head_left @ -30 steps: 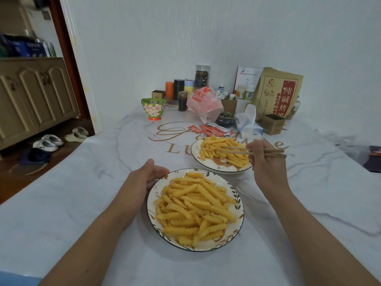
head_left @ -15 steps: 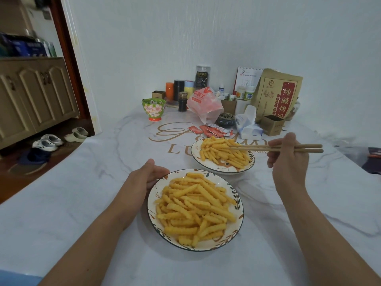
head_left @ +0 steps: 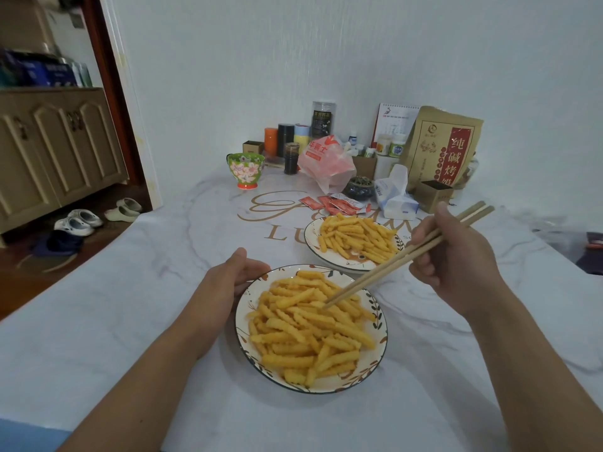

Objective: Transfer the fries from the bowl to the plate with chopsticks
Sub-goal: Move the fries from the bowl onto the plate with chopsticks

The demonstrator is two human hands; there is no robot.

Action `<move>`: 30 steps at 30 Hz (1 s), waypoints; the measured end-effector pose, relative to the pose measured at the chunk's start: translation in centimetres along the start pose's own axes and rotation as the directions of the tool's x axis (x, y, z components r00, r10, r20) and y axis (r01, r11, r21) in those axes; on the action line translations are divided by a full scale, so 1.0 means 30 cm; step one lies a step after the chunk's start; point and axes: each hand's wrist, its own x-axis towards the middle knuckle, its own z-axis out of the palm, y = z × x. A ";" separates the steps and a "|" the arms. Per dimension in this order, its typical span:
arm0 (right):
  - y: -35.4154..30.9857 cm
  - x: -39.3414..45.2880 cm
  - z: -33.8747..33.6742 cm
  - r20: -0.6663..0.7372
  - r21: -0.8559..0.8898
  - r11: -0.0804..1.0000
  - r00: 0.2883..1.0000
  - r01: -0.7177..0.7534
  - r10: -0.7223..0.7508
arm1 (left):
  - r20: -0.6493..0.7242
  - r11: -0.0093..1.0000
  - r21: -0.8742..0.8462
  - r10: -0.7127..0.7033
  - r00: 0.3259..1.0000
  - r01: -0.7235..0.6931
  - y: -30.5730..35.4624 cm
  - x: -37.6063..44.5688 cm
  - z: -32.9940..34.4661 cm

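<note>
**Chopstick tips at the near dish: fry axis against grip line**

- Right hand (head_left: 456, 256): grip clamped on the chopsticks (head_left: 401, 256); shafts slant down and leftward, tips among the fries (head_left: 313, 331). Whether the tips pinch one cannot be told.
- Left hand (head_left: 228, 282): curled against the far-left rim of the bowl (head_left: 380, 337), steadying it.
- Fries near the tips: long axes run mostly left to right, roughly crosswise to the shafts; judged a fair line for pinching one at mid-length.
- Plate (head_left: 329, 259): beyond the bowl, toward the right hand, already bearing fries.
- Counter (head_left: 130, 288): carries both dishes; right hand is nearer the plate.
</note>
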 end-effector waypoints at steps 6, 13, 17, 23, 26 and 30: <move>-0.004 0.007 -0.015 -0.119 0.037 0.996 0.990 0.085 -0.080 | 0.000 1.000 -0.003 -0.001 1.000 0.001 0.000 -0.001 0.000; 0.093 0.044 -0.004 -0.333 -0.382 0.895 0.868 0.232 -0.368 | 0.013 1.000 0.004 -0.004 1.000 0.004 -0.003 -0.003 -0.004; 0.171 0.072 0.015 -0.215 -0.586 0.780 0.885 0.220 -0.412 | 0.007 1.000 0.008 -0.004 1.000 0.004 0.000 -0.005 -0.001; 0.183 0.080 0.021 -0.240 -0.557 0.798 0.875 0.230 -0.420 | 0.005 1.000 0.003 -0.008 1.000 0.008 0.001 -0.004 -0.001; 0.128 0.065 0.017 -0.353 -0.359 0.901 0.858 0.242 -0.372 | 0.001 1.000 0.001 -0.005 1.000 0.005 0.002 -0.004 0.001; 0.047 0.043 -0.002 -0.354 -0.033 0.968 0.903 0.248 -0.243 | -0.002 1.000 -0.029 -0.005 1.000 0.005 0.002 0.001 0.002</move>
